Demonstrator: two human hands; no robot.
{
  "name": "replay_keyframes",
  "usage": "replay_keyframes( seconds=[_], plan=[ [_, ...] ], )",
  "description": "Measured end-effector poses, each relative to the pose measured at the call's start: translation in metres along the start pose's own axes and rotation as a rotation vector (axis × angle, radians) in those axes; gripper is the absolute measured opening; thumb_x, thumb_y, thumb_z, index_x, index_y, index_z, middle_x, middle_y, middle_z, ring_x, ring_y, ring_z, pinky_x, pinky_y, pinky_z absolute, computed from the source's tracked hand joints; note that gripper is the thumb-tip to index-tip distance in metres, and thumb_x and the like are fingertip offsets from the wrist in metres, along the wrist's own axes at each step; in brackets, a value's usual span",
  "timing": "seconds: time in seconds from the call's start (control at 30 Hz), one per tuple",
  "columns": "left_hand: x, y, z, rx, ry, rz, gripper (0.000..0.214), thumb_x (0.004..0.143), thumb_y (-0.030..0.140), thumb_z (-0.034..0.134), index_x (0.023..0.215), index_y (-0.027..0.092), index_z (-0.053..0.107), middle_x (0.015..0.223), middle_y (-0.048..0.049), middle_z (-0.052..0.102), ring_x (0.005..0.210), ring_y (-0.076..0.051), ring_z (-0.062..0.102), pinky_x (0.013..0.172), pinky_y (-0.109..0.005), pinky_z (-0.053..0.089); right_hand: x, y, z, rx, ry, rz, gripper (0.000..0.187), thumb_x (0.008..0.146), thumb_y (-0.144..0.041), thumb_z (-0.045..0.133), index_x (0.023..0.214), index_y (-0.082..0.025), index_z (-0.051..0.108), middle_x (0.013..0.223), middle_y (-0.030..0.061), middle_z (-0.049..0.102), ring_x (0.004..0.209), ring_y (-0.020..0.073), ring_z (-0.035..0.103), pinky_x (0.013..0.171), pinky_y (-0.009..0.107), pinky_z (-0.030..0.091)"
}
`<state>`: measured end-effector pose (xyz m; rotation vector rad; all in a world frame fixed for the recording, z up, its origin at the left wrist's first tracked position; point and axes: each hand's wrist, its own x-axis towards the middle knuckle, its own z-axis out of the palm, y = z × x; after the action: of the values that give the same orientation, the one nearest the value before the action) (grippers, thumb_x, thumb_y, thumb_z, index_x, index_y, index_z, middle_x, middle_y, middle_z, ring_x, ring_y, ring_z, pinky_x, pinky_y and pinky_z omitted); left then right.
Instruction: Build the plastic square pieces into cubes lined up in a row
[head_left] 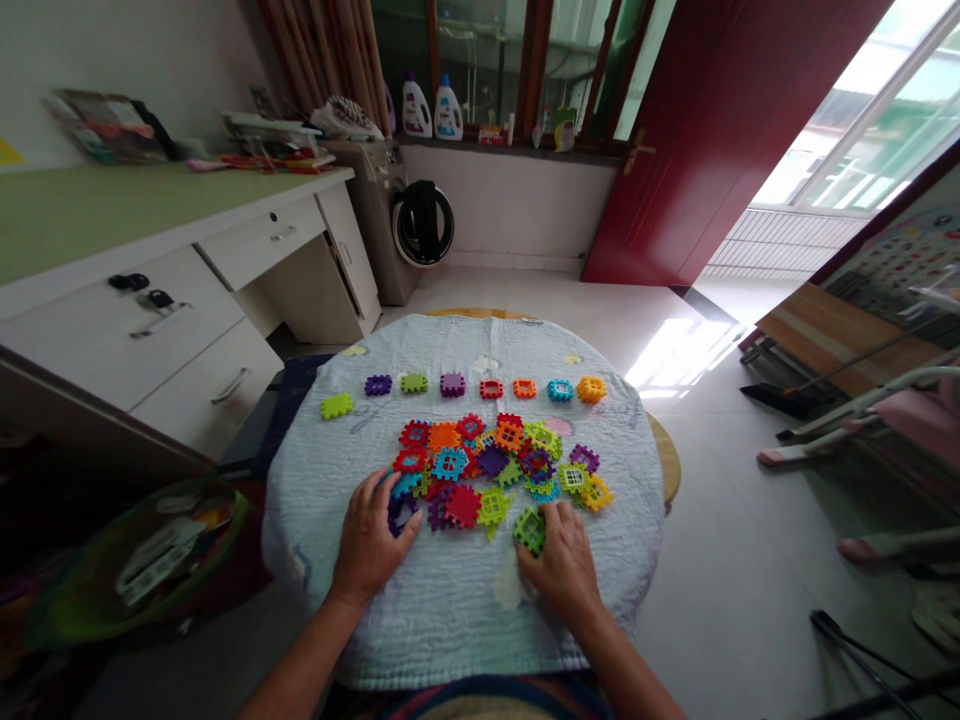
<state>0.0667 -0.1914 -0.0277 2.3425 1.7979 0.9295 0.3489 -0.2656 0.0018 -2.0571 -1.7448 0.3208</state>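
My right hand (564,560) grips a green square interlocking tile (529,531) between thumb and fingers, at the near right of a mixed pile. At the pile's left edge, my left hand (369,540) has its thumb and fingers apart around a dark purple tile (403,512). A blue tile (406,484) lies by its fingertips. The pile holds many toothed plastic tiles, among them a red one (463,506), an orange one (444,436) and a yellow-green one (493,508). Some lie partly hidden under others.
Beyond the pile runs a row of tiles, from a lime one (337,405) to a yellow-orange stack (592,389). A pale cloth (465,610) covers the round table. A desk (180,225) stands left, above a green basket (82,600); a pink chair (919,415) is right.
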Motion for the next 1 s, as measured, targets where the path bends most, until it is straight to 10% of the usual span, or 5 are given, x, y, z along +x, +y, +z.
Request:
replay_keyframes(
  seconds=[0.4, 1.0],
  plan=[
    [-0.003, -0.004, 0.009, 0.086, 0.004, 0.016, 0.064, 0.084, 0.052, 0.055, 0.135, 0.016, 0.041, 0.134, -0.0183, 0.047, 0.126, -0.035, 0.044, 0.106, -0.053, 0.04, 0.069, 0.027, -0.062, 0.173, 0.083, -0.14, 0.043, 0.066, -0.02, 0.061, 0.108, -0.019, 0.056, 0.104, 0.0084, 0.056, 0.1, 0.0255, 0.053, 0.093, 0.042, 0.044],
    [-0.004, -0.007, 0.004, -0.101, 0.038, -0.063, 0.06, 0.087, 0.049, 0.055, 0.137, 0.02, 0.039, 0.137, -0.0154, 0.045, 0.13, -0.032, 0.043, 0.109, -0.055, 0.038, 0.038, -0.017, -0.034, 0.186, -0.367, -0.447, 0.051, 0.062, -0.009, 0.054, 0.112, -0.02, 0.055, 0.106, 0.0073, 0.054, 0.103, 0.0238, 0.047, 0.094, 0.039, 0.041]
  ],
)
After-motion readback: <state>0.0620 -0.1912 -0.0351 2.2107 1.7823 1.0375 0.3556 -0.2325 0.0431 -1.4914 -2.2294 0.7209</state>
